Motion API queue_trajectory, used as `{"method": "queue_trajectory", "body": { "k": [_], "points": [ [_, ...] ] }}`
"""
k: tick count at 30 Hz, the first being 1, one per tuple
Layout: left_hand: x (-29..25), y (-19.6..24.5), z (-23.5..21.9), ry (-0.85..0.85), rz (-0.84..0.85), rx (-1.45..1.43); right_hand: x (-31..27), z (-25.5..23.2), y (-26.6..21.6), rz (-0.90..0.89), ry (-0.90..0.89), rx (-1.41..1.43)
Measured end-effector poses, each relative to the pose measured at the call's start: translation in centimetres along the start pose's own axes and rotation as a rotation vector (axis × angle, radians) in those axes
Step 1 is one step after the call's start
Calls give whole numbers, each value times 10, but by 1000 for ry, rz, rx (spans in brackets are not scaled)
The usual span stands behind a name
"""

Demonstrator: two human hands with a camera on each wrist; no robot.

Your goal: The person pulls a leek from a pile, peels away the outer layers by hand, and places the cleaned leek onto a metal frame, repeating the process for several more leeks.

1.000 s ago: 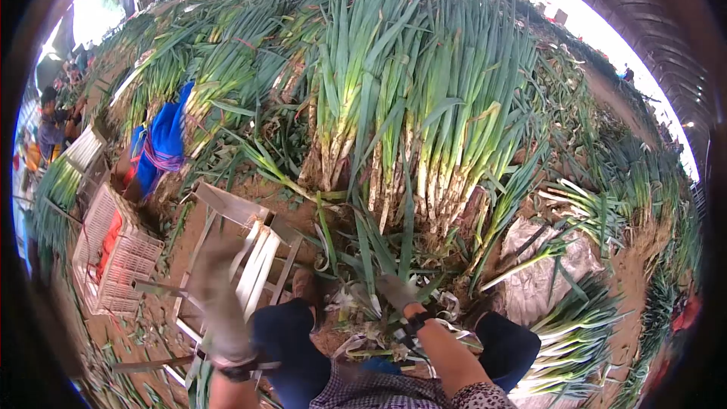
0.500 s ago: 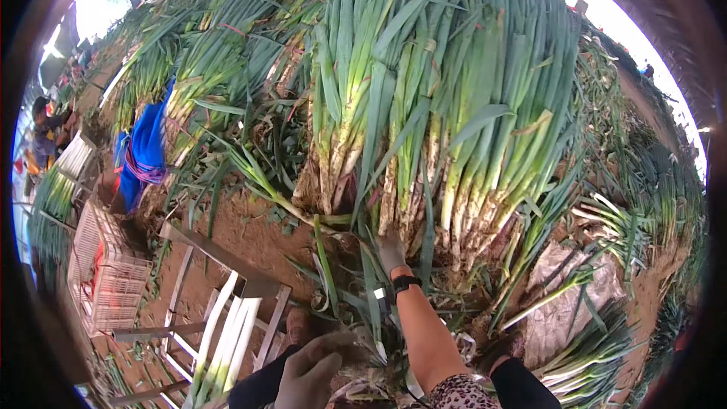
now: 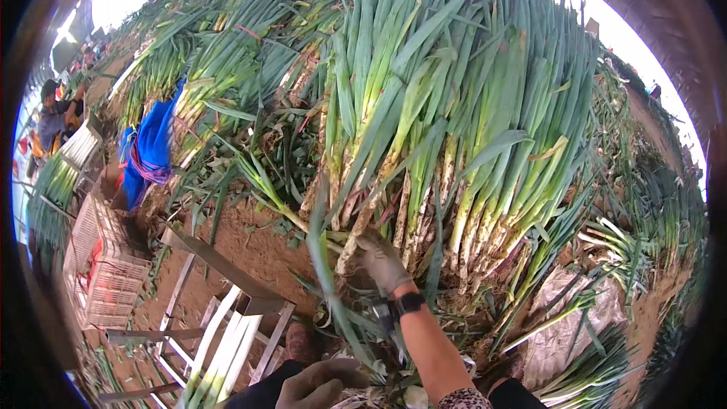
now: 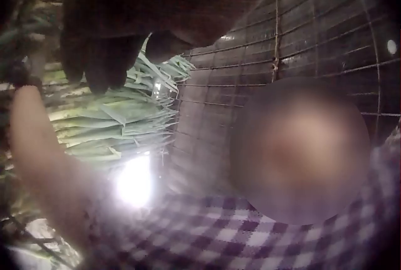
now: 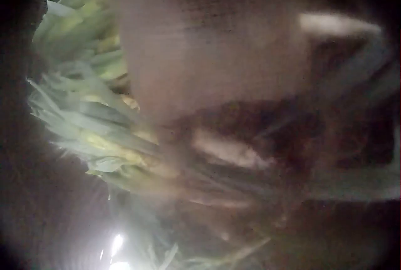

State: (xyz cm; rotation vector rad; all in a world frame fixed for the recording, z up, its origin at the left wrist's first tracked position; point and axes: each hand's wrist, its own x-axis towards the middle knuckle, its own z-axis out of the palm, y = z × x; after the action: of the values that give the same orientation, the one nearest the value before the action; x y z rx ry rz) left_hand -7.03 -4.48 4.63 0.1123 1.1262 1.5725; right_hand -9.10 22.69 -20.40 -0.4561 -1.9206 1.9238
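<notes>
Tall green onions [image 3: 522, 113] with soil-covered white stems stand in a dense bundle in front of me in the head view. My gloved right hand [image 3: 385, 263] is at the foot of the bundle, gripping one green onion [image 3: 369, 210] low on its stem. That stalk leans, root end to the left and leaves up to the right. Blurred leaves and pale stems surround the right hand in the right wrist view. My gloved left hand [image 3: 322, 384] hangs low near my lap, fingers loosely bent, holding nothing; its dark fingers [image 4: 100, 63] show in the left wrist view.
A metal rack [image 3: 219, 265] at my left holds peeled white-stemmed onions [image 3: 227, 348]. Beyond it stand a pink plastic crate [image 3: 106, 265] and a blue cloth bundle [image 3: 155, 144]. A pale sack [image 3: 568, 318] and trimmed onions [image 3: 591, 375] lie at right. Loose leaves litter the soil.
My right hand has gone from low by my knees to the stems and now tilts one green onion out of the bundle. The left hand has come from the rack to near my lap.
</notes>
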Motion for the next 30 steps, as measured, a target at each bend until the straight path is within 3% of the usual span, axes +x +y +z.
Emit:
{"method": "queue_trajectory", "body": {
  "k": [1, 2, 5, 7, 9, 10, 14, 15, 16, 18, 20, 21, 24, 25, 28, 29, 30],
  "points": [
    [-1, -2, -1, -36, 38, -8, -3, 8, -16, 134, 114, 658],
    [-2, -4, -1, -47, 45, -7, -8, 10, -56, 247, 76, 1030],
    [-9, -5, 1, -10, 38, -12, -11, 4, -75, 322, 332, 512],
    [-2, -15, 0, -7, 131, 7, -42, 9, -113, 210, 416, 281],
    [-3, -12, 4, 44, 219, 171, -90, 7, -178, 172, 399, 365],
    [-3, -13, 6, 43, 255, 110, -115, -9, -183, 167, 237, 667],
    [16, -30, 9, -33, 323, -14, -250, -49, -149, 342, 366, 611],
    [24, -36, 10, -65, 325, -21, -281, -32, -189, 395, 359, 589],
    [32, -42, 12, -97, 259, -49, -308, -17, -212, 495, 458, 590],
    [47, -57, 16, -153, 126, -106, -358, -3, -237, 548, 365, 701],
    [57, -75, 26, -225, -61, -241, -417, -2, -224, 514, 265, 614],
    [62, -84, 31, -258, -154, -311, -430, 17, -258, 556, 285, 612],
    [76, -109, 40, -369, -95, -432, -469, 34, -282, 610, 120, 561],
    [47, -88, 59, -280, -90, -336, -482, 28, -265, 677, 69, 524],
    [33, -89, 56, -245, -16, -178, -478, 1, -231, 254, -289, -409],
    [46, -101, 43, -302, 236, 113, -468, 1, -229, 641, -77, -26],
    [58, -113, 29, -286, 503, 386, -448, -2, -211, 573, 27, 122]
  ]
}}
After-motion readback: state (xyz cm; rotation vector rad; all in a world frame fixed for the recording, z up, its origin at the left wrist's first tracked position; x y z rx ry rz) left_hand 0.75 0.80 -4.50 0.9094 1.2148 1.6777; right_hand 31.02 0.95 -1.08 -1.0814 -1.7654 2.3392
